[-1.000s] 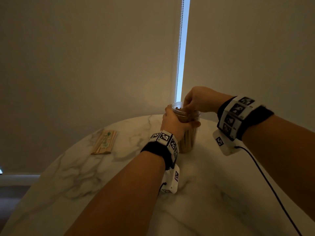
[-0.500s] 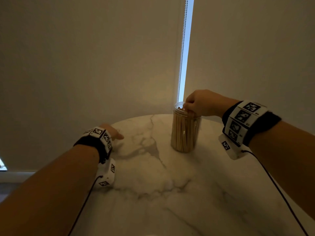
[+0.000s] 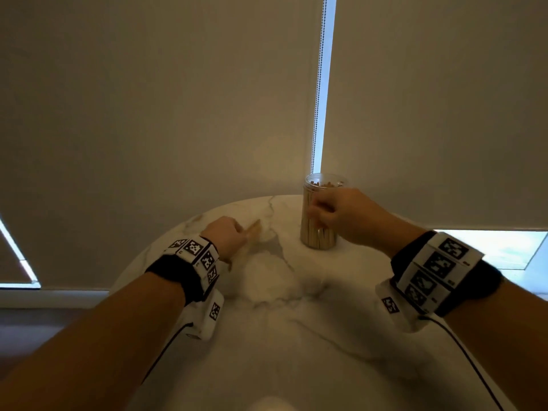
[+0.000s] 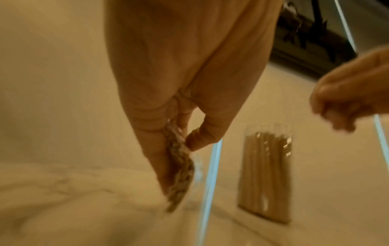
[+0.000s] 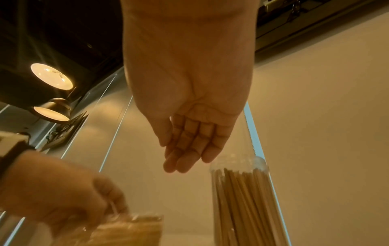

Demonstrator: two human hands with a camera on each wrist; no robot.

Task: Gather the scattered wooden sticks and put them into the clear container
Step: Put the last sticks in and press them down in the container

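Observation:
A clear container, packed with upright wooden sticks, stands near the far edge of the round marble table. It also shows in both wrist views. My left hand pinches a plastic-wrapped bundle of sticks between thumb and fingers, left of the container and just above the tabletop; the left wrist view shows the bundle, blurred. My right hand hovers at the container's upper side. Its fingers are relaxed and hold nothing.
Beige roller blinds hang right behind the table, with a bead chain in the bright gap above the container. Two ceiling lamps glow in the right wrist view. Cables run from both wrist cameras across the near tabletop.
My left hand left the container, went left to the bundle and now holds it, carried toward the container. My right hand dropped from the rim to the container's side.

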